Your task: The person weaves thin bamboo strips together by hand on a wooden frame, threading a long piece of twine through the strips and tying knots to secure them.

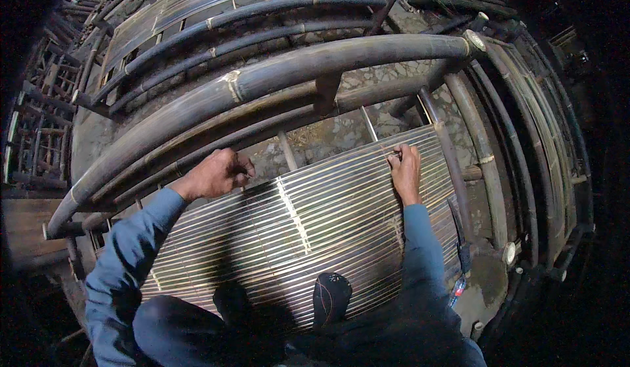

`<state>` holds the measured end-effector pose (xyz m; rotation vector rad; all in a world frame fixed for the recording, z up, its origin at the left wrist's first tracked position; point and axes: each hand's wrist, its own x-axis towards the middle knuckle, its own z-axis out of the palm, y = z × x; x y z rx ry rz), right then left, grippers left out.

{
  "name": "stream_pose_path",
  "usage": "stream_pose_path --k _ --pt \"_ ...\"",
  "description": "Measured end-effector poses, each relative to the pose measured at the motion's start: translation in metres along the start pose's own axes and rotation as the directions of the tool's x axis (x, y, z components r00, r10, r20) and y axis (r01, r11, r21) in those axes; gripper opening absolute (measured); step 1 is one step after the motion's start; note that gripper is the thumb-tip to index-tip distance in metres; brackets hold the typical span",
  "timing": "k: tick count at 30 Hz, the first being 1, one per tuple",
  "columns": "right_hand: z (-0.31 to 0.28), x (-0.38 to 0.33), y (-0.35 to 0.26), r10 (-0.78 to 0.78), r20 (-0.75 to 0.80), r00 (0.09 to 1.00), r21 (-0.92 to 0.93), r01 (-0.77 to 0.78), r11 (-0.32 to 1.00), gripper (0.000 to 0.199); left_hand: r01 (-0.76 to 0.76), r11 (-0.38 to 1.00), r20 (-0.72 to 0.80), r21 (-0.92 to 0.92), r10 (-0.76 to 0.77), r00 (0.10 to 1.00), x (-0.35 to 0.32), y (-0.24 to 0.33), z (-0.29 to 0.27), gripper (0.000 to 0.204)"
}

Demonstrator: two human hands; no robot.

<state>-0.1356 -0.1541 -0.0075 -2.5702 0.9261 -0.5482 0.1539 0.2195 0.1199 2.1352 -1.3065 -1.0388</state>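
Head view looks down on a person crouched on a panel of thin bamboo slats (308, 229), laid side by side across a frame of thick dark bamboo poles (275, 78). The left hand (216, 173) is clenched at the upper left edge of the panel, fingers curled around something at the rim; what it grips is too small to make out. The right hand (405, 170) rests at the upper right edge, fingertips pinched on the outermost slat near a thin upright rod (369, 124). Both feet, in dark footwear (330, 298), stand on the lower part of the slats. A dark-handled tool (461, 236) lies just beside the right forearm, along the panel's right side. Judging by how things lie, most of the panel is already laid: slats run close and even from the feet up to the hands. Beyond the top edge, bare ground shows between the poles, so that stretch appears uncovered, and work seems to sit at the panel's upper rim.
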Motion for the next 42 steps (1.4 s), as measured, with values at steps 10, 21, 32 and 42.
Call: stream_pose_path --k 10,21,32,42 --pt "0.028 0.025 0.031 -0.257 0.108 0.96 -0.194 0.274 0.942 0.012 -0.1 0.988 -0.068 0.121 0.109 0.992 0.136 0.109 0.047 0.021" --pt "-0.098 0.013 0.023 0.286 0.278 0.917 0.952 -0.302 0.041 0.015 0.169 0.928 -0.483 -0.331 -0.321 0.815 0.28 0.116 0.189 0.021" --pt "0.012 0.139 0.008 -0.244 0.469 0.849 0.076 0.237 0.969 0.012 0.189 0.883 -0.487 -0.431 -0.403 0.775 0.29 0.104 0.186 0.037" --pt "0.077 0.16 0.042 -0.247 0.767 0.593 0.195 0.151 0.969 0.046 0.497 0.809 -0.259 -0.313 -0.577 0.775 0.317 0.096 0.189 0.05"
